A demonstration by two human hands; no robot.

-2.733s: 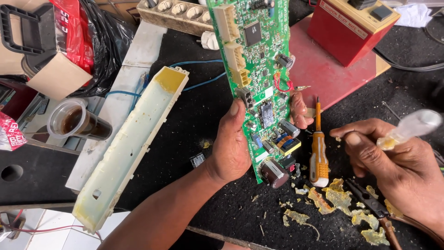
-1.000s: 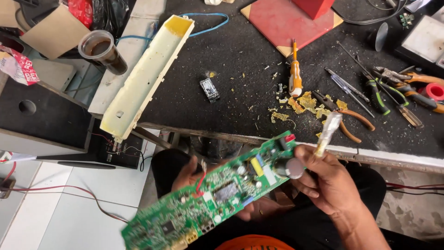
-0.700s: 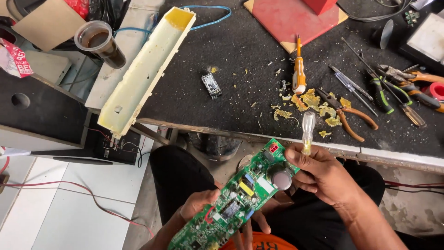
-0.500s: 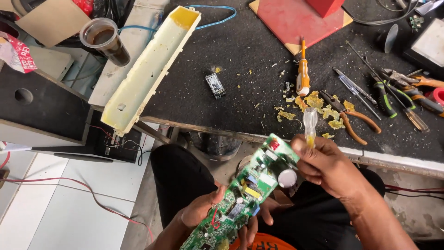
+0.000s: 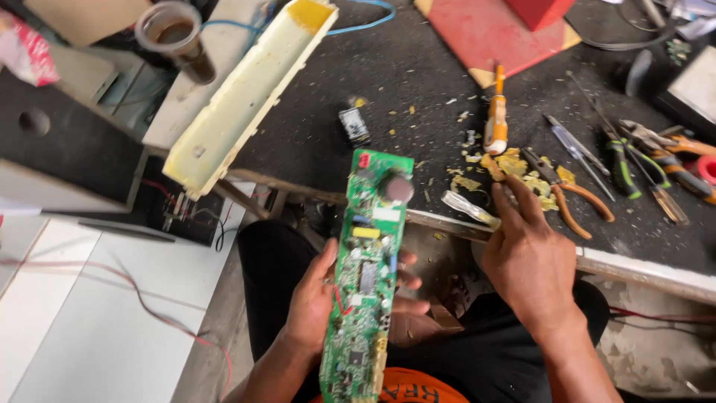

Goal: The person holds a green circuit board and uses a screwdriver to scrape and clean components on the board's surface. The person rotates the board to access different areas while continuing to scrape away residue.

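**Circuit board held over the lap, clear tool at the table edge**

While the left hand (image 5: 317, 310) grips a long green circuit board (image 5: 367, 269) by its lower half, thumb on the near edge and fingers wrapped behind, the board stands nearly upright over the lap, below the table (image 5: 418, 82) edge. A round grey-capped part (image 5: 397, 189) sits near its top end, a small red part at the top corner.

Right hand (image 5: 531, 257): closed around a clear plastic tool (image 5: 470, 210), whose tip pokes out leftward toward the board, just short of it. Fingertips reach up to the table edge.

Just beyond the right hand, on the dark table top: yellow crumbs (image 5: 514, 168), pliers with orange handles (image 5: 570, 198), an orange-handled screwdriver (image 5: 496, 112). Further right, more screwdrivers and green-handled cutters (image 5: 623, 160).

A small black part (image 5: 354, 125) lies alone above the board. To the left, a long yellowish plastic tray (image 5: 242, 97) juts past the table edge. A cup (image 5: 175, 37) with dark liquid stands at upper left; a red slab (image 5: 496, 30) lies at the top.
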